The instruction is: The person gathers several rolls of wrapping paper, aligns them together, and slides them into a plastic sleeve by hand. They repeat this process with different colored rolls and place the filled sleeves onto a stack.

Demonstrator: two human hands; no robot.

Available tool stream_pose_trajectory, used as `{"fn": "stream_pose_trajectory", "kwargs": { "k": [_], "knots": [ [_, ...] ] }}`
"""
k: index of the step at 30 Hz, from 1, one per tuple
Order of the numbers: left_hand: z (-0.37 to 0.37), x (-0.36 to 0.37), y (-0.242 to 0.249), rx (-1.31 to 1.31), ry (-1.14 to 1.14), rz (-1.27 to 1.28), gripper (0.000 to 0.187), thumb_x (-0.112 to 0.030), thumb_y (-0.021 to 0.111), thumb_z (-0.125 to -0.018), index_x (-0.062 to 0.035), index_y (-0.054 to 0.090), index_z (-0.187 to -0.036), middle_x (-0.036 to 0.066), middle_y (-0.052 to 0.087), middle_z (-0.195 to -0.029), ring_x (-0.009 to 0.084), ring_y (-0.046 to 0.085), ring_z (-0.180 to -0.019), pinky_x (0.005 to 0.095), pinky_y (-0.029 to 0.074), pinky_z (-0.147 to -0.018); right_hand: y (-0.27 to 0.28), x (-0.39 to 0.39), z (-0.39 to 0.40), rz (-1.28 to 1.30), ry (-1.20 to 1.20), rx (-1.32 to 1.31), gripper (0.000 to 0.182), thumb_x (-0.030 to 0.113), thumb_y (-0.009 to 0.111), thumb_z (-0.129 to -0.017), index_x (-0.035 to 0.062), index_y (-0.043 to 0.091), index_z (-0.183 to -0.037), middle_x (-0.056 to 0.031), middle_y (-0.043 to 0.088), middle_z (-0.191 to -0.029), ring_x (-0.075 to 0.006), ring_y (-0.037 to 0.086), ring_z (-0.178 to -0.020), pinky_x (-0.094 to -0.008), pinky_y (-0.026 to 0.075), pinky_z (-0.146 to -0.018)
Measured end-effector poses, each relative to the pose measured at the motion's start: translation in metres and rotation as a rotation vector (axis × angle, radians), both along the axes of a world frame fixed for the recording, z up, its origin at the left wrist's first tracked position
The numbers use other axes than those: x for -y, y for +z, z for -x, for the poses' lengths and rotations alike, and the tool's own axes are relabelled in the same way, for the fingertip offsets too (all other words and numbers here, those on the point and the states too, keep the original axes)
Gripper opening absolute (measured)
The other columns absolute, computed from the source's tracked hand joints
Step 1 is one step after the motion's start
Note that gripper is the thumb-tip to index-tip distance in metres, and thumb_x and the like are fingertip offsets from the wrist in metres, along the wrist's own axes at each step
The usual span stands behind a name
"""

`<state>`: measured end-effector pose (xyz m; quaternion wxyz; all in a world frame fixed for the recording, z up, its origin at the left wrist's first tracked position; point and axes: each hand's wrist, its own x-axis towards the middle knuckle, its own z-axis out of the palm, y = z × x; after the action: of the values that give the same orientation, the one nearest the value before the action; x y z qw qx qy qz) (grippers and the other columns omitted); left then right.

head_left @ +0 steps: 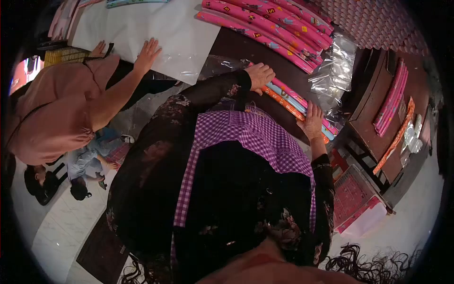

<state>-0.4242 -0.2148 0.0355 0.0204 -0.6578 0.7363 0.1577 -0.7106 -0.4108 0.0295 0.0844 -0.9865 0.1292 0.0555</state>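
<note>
Three slim rolls of patterned wrapping paper, pink, blue and orange (pixel 289 100), lie side by side on the dark brown table (pixel 239 45). My left hand (pixel 260 76) grips them near their far-left end, fingers bent over the top. Toward the other end my right hand (pixel 312 122) is closed over the same rolls, its thumb on the near left side. Clear plastic shows around the rolls' right end. The undersides of the rolls and some of my fingertips are hidden.
More pink rolls (pixel 269 28) are piled behind. Clear plastic sleeves (pixel 336 61) lie to their right. At left a co-worker's hand (pixel 147 56) rests on a white sheet (pixel 184 33). A side table (pixel 378 137) holds pink and orange rolls. A pink crate (pixel 357 196) stands below.
</note>
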Motion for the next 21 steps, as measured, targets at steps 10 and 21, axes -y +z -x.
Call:
{"fn": "stream_pose_trajectory", "kwargs": {
  "k": [10, 21],
  "knots": [
    [0.008, -0.006, -0.016, 0.061, -0.042, 0.240, 0.097, -0.061, 0.074, -0.060, 0.0043, 0.045, -0.125, 0.008, 0.049, -0.111, 0.0221, 0.046, -0.102, 0.0335, 0.037, -0.086, -0.001, -0.013, -0.020, 0.049, 0.014, -0.086, 0.100, 0.035, 0.080, -0.056, 0.0025, 0.033, -0.139, -0.0157, 0.046, -0.128, -0.0344, 0.044, -0.115, -0.0463, 0.034, -0.099],
    [0.028, -0.001, -0.012, -0.013, 0.038, 0.189, 0.103, -0.054, 0.079, -0.059, 0.0064, 0.039, -0.132, 0.012, 0.049, -0.116, 0.0244, 0.046, -0.105, 0.0352, 0.037, -0.090, 0.014, -0.019, -0.032, -0.002, 0.034, -0.128, 0.099, 0.035, 0.080, -0.059, 0.0023, 0.031, -0.139, -0.0153, 0.046, -0.128, -0.0334, 0.044, -0.116, -0.0449, 0.034, -0.099]
  ]
}}
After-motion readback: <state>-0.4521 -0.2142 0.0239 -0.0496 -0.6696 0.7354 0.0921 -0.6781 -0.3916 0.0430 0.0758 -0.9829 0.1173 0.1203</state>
